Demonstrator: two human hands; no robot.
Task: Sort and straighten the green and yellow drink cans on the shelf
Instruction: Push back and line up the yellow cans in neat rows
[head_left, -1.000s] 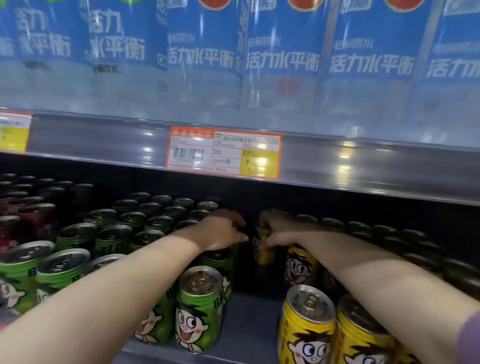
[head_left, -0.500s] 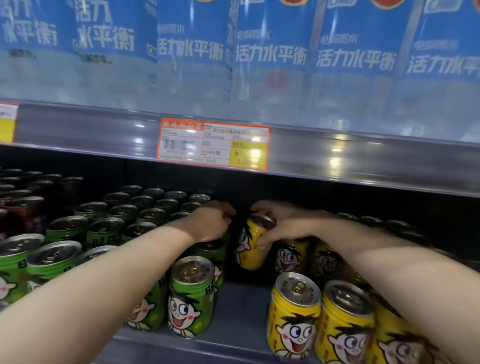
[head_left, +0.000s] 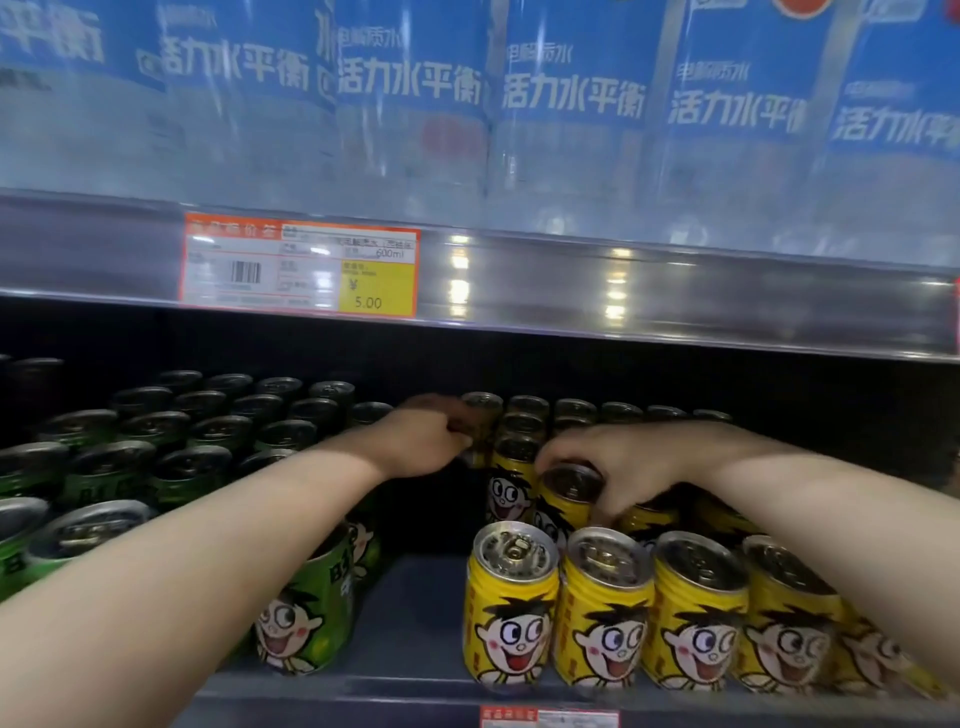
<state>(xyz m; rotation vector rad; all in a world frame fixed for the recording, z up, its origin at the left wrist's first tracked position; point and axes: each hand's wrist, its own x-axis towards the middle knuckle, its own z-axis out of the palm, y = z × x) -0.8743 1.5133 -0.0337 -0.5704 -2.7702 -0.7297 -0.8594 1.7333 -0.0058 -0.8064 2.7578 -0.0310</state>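
Both arms are reaching deep under the upper shelf edge (head_left: 675, 291), and everything's happening around the gap (head_left: 426, 587), the bare strip of shelf splitting the green cans (head_left: 306, 613) on its left from the yellow cans (head_left: 511, 608) on its right. The right hand (head_left: 618, 467) is clamping down over the top of one yellow can (head_left: 566, 499) a couple of rows back from the front, just right of the gap, fingers wrapping the rim. The left hand (head_left: 421, 441) is curling up further back, right at the far end of the gap, pressing against a rear yellow can (head_left: 480, 415); I honestly can't tell if it's actually gripping it or just nudging it. My worry: that right-hand can is sitting jammed between neighbours, so dragging it sideways is probably going to knock the front row, and those are standing right at the shelf lip. Also the left forearm is hanging over the front green can, so pulling back carelessly is likely tipping that one into the gap
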